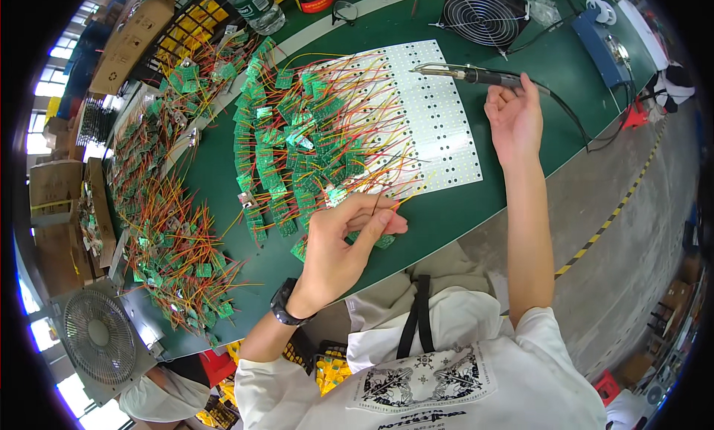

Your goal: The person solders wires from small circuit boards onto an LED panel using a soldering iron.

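Note:
My left hand (348, 236), with a dark watch on its wrist, pinches thin wires (401, 201) at the near edge of a white panel (445, 143). A green circuit board (383, 241) shows partly under these fingers. My right hand (516, 117) is closed around the rear of a soldering iron (487, 77), whose tip points left above the panel's far right part. Rows of small green circuit boards (305, 169) with red and yellow wires cover the panel's left side and the table beside it. White round dots mark the panel's bare part.
A heap of wired boards (175, 236) lies at the left of the green table (245, 270). Along the back stand a water bottle (253, 6) and a black fan (485, 17). A blue soldering station (601, 49) with a black cable stands at right. A grey fan (97, 333) is at lower left.

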Demonstrator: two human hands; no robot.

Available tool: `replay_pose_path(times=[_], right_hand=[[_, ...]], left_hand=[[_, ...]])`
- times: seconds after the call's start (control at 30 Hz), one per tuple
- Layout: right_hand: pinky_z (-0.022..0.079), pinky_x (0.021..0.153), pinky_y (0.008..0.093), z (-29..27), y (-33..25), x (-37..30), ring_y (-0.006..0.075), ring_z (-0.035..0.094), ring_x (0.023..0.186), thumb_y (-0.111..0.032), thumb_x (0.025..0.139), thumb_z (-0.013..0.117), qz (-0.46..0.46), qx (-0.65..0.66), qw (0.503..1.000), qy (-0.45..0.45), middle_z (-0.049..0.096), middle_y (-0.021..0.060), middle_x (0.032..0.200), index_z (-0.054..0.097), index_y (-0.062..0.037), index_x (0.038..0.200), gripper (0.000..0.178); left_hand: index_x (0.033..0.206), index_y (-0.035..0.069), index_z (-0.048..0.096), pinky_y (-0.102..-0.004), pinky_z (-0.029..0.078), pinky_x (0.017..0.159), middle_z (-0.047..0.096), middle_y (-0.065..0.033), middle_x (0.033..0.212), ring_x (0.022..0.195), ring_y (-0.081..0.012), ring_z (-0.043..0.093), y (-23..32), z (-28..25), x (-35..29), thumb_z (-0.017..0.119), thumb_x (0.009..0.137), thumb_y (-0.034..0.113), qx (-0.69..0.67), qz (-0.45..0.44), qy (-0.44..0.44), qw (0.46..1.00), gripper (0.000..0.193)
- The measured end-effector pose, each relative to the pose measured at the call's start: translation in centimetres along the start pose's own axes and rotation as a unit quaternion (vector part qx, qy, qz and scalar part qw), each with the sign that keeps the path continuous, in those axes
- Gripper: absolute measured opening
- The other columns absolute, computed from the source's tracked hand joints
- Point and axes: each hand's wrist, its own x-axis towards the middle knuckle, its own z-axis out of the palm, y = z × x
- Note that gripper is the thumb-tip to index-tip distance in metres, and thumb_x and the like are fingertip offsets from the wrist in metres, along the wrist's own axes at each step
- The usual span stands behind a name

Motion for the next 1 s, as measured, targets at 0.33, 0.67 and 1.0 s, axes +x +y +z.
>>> replay_pose_path(times=[0.33,0.67,1.0], right_hand=[[0.031,0.047,0.0262,-1.5,-0.1,-4.1,0.0134,0.04,0.048,-0.031,0.102,0.042,-0.049,0.018,0.998,0.044,0.046,0.0051,0.059,0.055,0.0009,0.096,0.035],[0.031,0.049,0.0224,-2.5,0.0,-5.1,0.0084,0.038,0.051,-0.024,0.1,0.05,-0.092,0.004,0.994,-0.052,0.049,0.002,0.065,0.06,0.0068,0.107,0.033],[0.032,0.052,0.0225,-3.9,0.8,-4.7,0.0086,0.038,0.055,-0.021,0.1,0.053,-0.124,-0.071,0.983,-0.112,0.049,0.0003,0.07,0.057,0.0055,0.113,0.03]], left_hand=[[0.089,0.001,0.063,-0.0262,0.041,0.043,0.061,-0.0051,0.067,0.047,-0.0109,0.056,-1.5,1.3,1.0,0.066,0.084,0.002,0.248,0.086,-0.102,0.959,0.006],[0.084,0.004,0.064,-0.0308,0.041,0.041,0.054,-0.0023,0.062,0.047,-0.017,0.053,-2.9,-0.4,1.2,0.073,0.077,0.007,0.403,0.303,-0.152,0.85,0.012],[0.095,0.002,0.063,-0.0316,0.042,0.044,0.059,-0.0079,0.069,0.05,-0.0213,0.055,-2.7,1.9,2.5,0.068,0.077,-0.001,0.364,0.225,-0.014,0.904,0.018]])
